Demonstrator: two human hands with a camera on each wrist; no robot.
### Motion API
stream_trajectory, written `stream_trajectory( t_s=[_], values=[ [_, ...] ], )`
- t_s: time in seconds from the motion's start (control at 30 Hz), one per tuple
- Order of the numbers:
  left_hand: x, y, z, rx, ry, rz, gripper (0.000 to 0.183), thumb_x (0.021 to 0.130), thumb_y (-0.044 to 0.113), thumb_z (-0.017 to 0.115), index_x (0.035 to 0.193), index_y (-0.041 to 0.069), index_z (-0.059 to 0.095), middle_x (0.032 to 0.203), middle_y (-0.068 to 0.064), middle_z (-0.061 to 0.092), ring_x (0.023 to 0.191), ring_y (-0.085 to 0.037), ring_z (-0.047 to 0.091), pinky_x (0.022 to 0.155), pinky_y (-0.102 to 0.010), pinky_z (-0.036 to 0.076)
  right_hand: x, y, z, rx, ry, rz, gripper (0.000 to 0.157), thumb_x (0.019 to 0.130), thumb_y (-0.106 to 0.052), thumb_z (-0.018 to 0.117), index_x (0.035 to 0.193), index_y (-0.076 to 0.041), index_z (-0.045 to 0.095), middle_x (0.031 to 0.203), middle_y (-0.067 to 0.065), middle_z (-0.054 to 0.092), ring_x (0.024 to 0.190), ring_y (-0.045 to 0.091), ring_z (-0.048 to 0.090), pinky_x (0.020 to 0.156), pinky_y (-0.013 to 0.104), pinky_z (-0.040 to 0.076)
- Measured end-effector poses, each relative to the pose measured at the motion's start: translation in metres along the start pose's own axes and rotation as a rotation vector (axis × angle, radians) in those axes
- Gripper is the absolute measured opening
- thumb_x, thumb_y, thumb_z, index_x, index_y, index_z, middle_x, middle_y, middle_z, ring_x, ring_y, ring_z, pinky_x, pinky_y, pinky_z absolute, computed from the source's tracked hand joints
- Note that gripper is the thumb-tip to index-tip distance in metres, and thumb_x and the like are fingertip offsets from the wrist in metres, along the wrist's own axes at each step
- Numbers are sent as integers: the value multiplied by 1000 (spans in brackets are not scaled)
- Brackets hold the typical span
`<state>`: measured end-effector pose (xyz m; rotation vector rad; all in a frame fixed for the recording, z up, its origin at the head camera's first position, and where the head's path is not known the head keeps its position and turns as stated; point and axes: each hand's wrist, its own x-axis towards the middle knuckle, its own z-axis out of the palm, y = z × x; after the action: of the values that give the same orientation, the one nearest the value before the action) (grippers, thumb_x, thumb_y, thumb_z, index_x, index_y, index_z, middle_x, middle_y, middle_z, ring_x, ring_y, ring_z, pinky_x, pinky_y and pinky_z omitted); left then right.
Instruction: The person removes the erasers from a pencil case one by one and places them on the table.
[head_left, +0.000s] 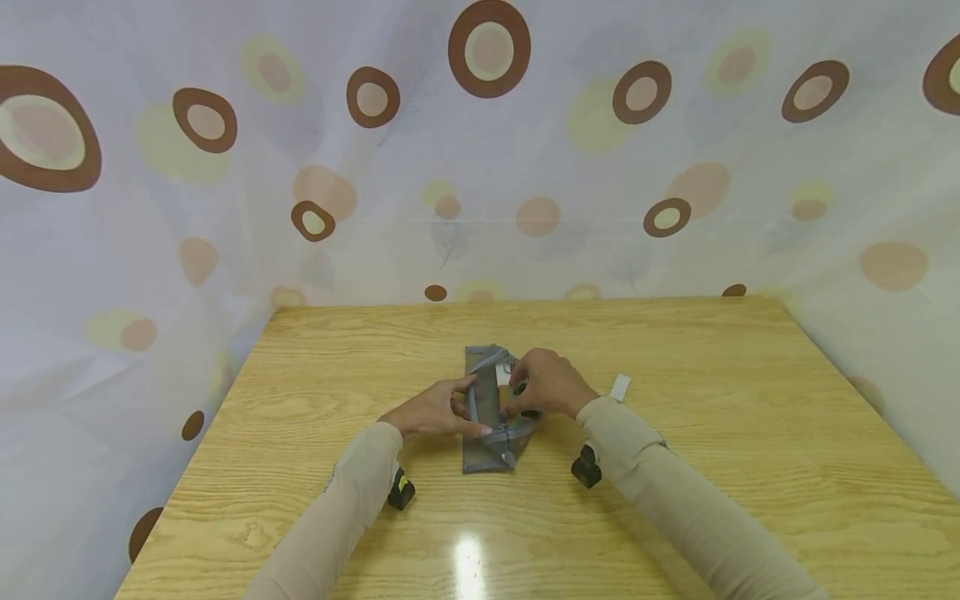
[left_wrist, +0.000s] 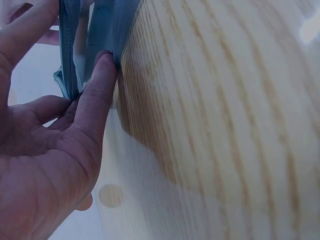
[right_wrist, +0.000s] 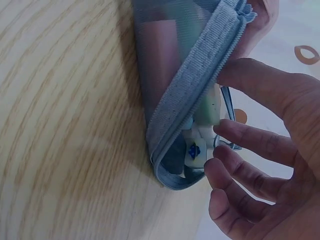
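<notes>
A grey mesh zip pouch (head_left: 476, 457) lies on the table with its zipper undone and its mouth spread. My left hand (head_left: 429, 410) grips the pouch's near-left side, thumb at the lower edge and fingers along the zipper band. At the mouth, my right hand (head_left: 553, 382) pinches a pale green block (right_wrist: 206, 111) between thumb and forefinger, the other fingers loosely bent. Through the mesh shows a pink block (right_wrist: 162, 55). Just inside the opening sits a small white piece with a blue mark (right_wrist: 196, 151). The pouch wall and hand hide part of the contents.
A small flat white rectangle (head_left: 620, 387) lies right of the pouch, close by my right wrist. Beneath everything is a wood-grain table (head_left: 360, 350). A spotted sheet (head_left: 480, 167) hangs along its back and sides.
</notes>
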<state>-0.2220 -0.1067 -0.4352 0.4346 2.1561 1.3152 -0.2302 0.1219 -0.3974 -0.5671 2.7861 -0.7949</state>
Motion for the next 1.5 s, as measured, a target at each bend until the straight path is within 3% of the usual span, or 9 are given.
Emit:
stream_trajectory(
  t_s=[0.37,0.67,1.0,1.5],
  values=[
    [0,1,1,-6,3,0,101,88,18,82,162,5,15,140,-16,52,113,-25,65,95,-41,54,0,3,-10,0,38,-41,42,73,-32,93,100,-3,80,110,11,74,101,30,69,84,45,58],
    [3,-1,0,-9,4,-4,102,87,19,83,162,4,16,135,-17,57,113,-26,64,95,-42,54,-6,14,-35,3,62,-33,42,77,-34,90,102,-2,79,115,16,72,111,41,64,89,54,54],
    [3,-2,-4,41,3,24,102,87,22,83,162,4,16,127,-16,62,112,-24,64,94,-40,54,-22,43,-64,-1,102,15,47,79,-34,87,106,3,77,116,20,71,119,46,57,97,60,48],
    [3,-1,-2,56,9,21,101,87,23,83,162,6,17,130,-17,61,116,-26,62,94,-41,54,-59,106,-100,-37,118,147,52,81,-38,85,107,6,75,120,26,67,119,52,53,93,67,46]
  ],
)
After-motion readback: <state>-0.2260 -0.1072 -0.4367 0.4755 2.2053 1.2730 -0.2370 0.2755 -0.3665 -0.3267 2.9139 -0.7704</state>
